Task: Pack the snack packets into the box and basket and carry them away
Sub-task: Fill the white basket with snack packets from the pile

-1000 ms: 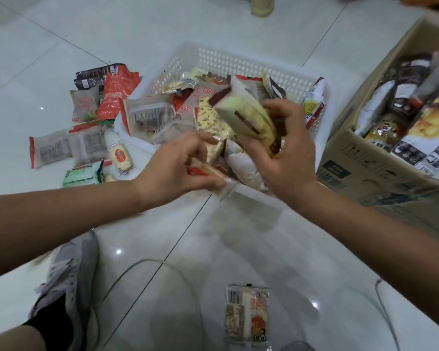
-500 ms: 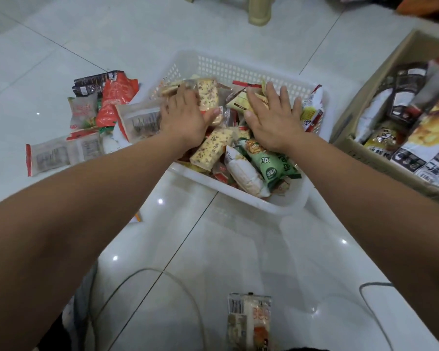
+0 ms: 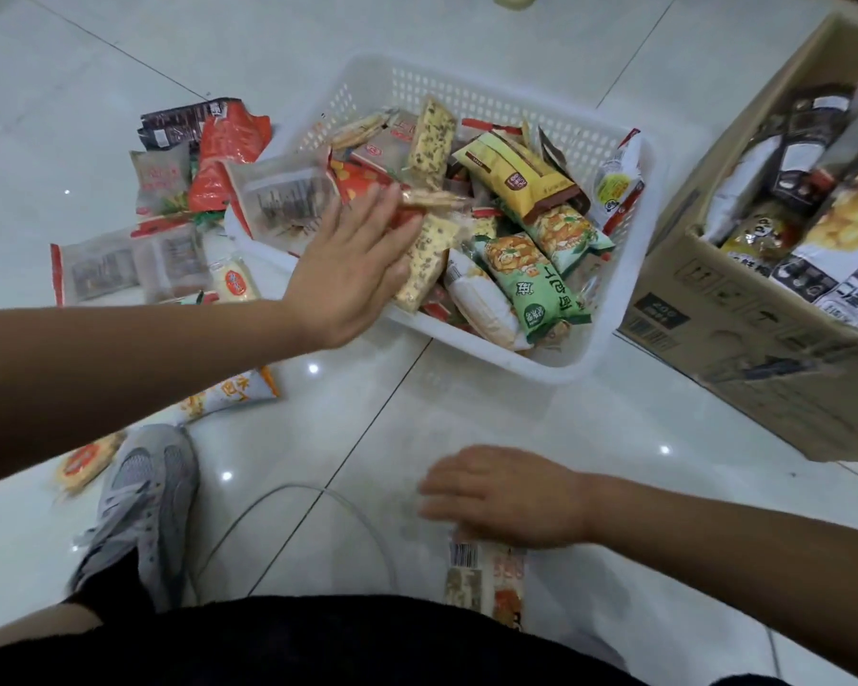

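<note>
A white plastic basket (image 3: pixel 610 334) on the tiled floor holds several snack packets, among them a green packet (image 3: pixel 536 289). My left hand (image 3: pixel 352 269) lies flat and open over the basket's near left rim, fingers on the packets. My right hand (image 3: pixel 506 497) is low over the floor, fingers spread, resting on the top of a lone snack packet (image 3: pixel 486 581); no grip shows. A cardboard box (image 3: pixel 744 349) at the right is filled with larger bags.
Loose packets lie left of the basket, including a red packet (image 3: pixel 229 156) and clear-wrapped ones (image 3: pixel 120 269). An orange-white packet (image 3: pixel 229 393) and a round snack (image 3: pixel 85 462) lie near my grey shoe (image 3: pixel 140 507). A thin cable (image 3: pixel 318 492) loops across the floor.
Both hands were pressing packets in the basket. My right hand has pulled back and down to the lone packet on the floor; my left hand has slid to the basket's near left edge.
</note>
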